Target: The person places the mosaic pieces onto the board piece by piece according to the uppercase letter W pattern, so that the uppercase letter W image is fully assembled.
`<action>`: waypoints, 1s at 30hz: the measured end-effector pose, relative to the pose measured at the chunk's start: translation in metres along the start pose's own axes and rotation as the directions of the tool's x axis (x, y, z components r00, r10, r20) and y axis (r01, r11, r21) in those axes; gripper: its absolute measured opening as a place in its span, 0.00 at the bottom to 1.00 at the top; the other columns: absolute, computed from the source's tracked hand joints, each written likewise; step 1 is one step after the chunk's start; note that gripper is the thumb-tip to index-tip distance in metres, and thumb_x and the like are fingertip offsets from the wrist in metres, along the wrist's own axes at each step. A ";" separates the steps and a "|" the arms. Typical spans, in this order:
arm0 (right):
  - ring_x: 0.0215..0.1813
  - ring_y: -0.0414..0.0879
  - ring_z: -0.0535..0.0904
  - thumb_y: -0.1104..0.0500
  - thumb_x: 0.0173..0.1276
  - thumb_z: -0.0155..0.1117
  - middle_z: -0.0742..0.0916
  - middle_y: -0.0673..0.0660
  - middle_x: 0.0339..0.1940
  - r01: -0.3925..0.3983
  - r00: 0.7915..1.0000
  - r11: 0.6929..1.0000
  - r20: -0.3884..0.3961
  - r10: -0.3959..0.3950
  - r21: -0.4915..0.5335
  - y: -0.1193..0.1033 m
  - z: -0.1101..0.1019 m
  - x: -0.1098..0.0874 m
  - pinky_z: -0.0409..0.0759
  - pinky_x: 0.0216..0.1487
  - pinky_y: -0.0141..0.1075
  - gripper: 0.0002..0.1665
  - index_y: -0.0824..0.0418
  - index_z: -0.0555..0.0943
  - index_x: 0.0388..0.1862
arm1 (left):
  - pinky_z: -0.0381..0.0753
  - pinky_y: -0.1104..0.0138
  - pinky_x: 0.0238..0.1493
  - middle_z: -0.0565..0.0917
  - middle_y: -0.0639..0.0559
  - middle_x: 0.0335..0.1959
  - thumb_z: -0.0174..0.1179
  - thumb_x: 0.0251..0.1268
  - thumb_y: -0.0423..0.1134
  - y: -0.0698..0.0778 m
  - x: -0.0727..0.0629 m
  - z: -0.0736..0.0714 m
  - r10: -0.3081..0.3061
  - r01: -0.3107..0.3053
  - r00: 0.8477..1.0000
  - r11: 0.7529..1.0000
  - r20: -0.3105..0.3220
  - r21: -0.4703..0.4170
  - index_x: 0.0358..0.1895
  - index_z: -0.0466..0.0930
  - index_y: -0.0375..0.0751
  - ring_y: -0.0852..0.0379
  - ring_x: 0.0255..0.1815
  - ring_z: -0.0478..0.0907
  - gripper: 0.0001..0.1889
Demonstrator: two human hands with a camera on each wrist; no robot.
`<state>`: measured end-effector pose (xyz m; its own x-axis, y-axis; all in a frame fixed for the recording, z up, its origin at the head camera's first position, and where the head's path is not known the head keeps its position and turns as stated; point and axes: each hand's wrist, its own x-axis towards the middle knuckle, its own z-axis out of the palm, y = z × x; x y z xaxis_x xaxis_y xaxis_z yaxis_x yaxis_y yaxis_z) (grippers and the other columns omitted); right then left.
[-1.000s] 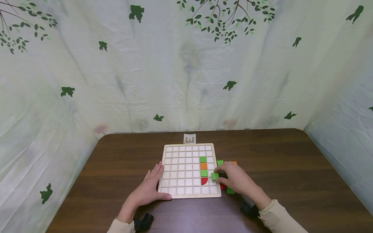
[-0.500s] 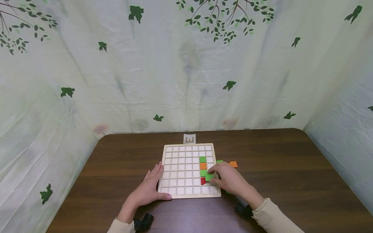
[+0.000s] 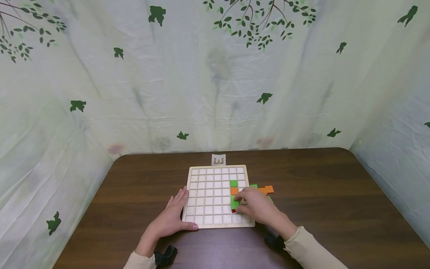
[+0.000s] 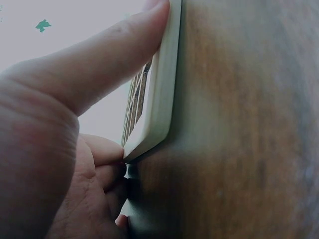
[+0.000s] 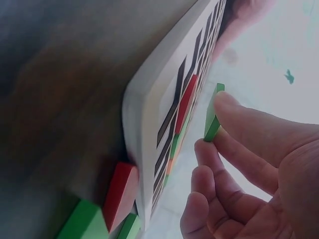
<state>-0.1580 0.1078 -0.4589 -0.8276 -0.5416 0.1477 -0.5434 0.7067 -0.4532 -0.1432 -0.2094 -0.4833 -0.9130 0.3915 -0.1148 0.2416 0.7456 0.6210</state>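
My right hand (image 3: pixel 258 205) pinches a green square tile (image 5: pixel 213 115) between thumb and fingers. In the right wrist view the tile is tilted, raised off the white gridded board (image 3: pixel 208 194). From the head view it overlaps the right part of the board, near a red rounded tile (image 5: pixel 186 103) in the grid. Above that red piece, an orange tile (image 3: pixel 234 191) and a green tile (image 3: pixel 233 183) lie in the same column. My left hand (image 3: pixel 171 216) touches the board's near left corner, fingers straight along its left side and thumb (image 4: pixel 114 50) at the front rim.
Loose tiles lie right of the board, among them an orange one (image 3: pixel 269 189), a green one (image 5: pixel 82 221) and a red one (image 5: pixel 119 194), partly behind the right hand. A small printed card (image 3: pixel 218 160) is beyond the board on the brown table (image 3: pixel 151 175).
My right hand has moved left over the board with the green tile, from its right edge to the column of coloured tiles. My left hand and the board have stayed put.
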 end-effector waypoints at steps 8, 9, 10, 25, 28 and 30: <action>0.40 0.41 0.77 0.56 0.60 0.78 0.86 0.47 0.38 -0.010 1.000 1.000 0.027 0.010 0.004 -0.006 0.003 0.005 0.79 0.41 0.35 0.13 0.57 0.89 0.43 | 0.37 0.42 0.77 0.42 0.37 0.82 0.77 0.47 0.60 -0.001 0.001 0.000 0.002 -0.002 1.000 1.000 -0.005 0.005 0.79 0.45 0.26 0.40 0.82 0.38 0.66; 0.40 0.41 0.76 0.55 0.59 0.78 0.86 0.47 0.37 -0.012 0.999 1.000 0.030 0.012 -0.007 -0.006 0.004 0.006 0.79 0.41 0.35 0.13 0.57 0.89 0.43 | 0.37 0.43 0.77 0.42 0.37 0.82 0.77 0.47 0.60 -0.001 0.001 0.000 0.002 -0.002 1.000 1.000 -0.004 0.005 0.79 0.45 0.26 0.40 0.82 0.38 0.66; 0.40 0.41 0.76 0.55 0.59 0.79 0.86 0.47 0.37 -0.012 0.999 1.000 0.032 0.013 -0.016 -0.007 0.005 0.007 0.79 0.41 0.35 0.13 0.57 0.89 0.42 | 0.37 0.43 0.77 0.42 0.37 0.82 0.77 0.47 0.60 -0.001 0.001 0.000 0.002 -0.002 1.000 1.000 -0.004 0.003 0.79 0.45 0.26 0.40 0.82 0.38 0.66; 0.46 0.46 0.79 0.52 0.60 0.78 0.87 0.48 0.40 -0.005 0.998 0.996 0.057 0.010 -0.084 -0.014 0.010 0.013 0.81 0.46 0.37 0.14 0.56 0.89 0.43 | 0.37 0.43 0.78 0.42 0.37 0.82 0.77 0.46 0.61 -0.001 0.001 0.000 -0.002 0.002 1.000 1.000 -0.005 0.003 0.79 0.45 0.27 0.40 0.82 0.38 0.66; 0.45 0.45 0.79 0.52 0.60 0.78 0.87 0.48 0.40 -0.008 0.998 0.996 0.063 0.013 -0.083 -0.015 0.011 0.013 0.81 0.43 0.36 0.14 0.56 0.89 0.43 | 0.38 0.43 0.78 0.43 0.37 0.82 0.77 0.46 0.60 0.000 0.000 0.000 0.000 0.000 1.000 1.000 -0.006 0.005 0.79 0.45 0.27 0.40 0.82 0.38 0.66; 0.44 0.45 0.78 0.53 0.60 0.78 0.87 0.48 0.39 -0.007 0.998 0.997 0.062 0.012 -0.080 -0.016 0.011 0.013 0.80 0.42 0.35 0.14 0.56 0.89 0.43 | 0.37 0.42 0.77 0.43 0.37 0.82 0.77 0.46 0.61 0.000 0.000 0.000 0.002 -0.002 1.000 1.000 -0.006 0.006 0.79 0.45 0.27 0.40 0.82 0.38 0.66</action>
<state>-0.1584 0.0846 -0.4596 -0.8239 -0.5599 0.0877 -0.5469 0.7448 -0.3823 -0.1435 -0.2094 -0.4838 -0.9144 0.3897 -0.1094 0.2450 0.7480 0.6169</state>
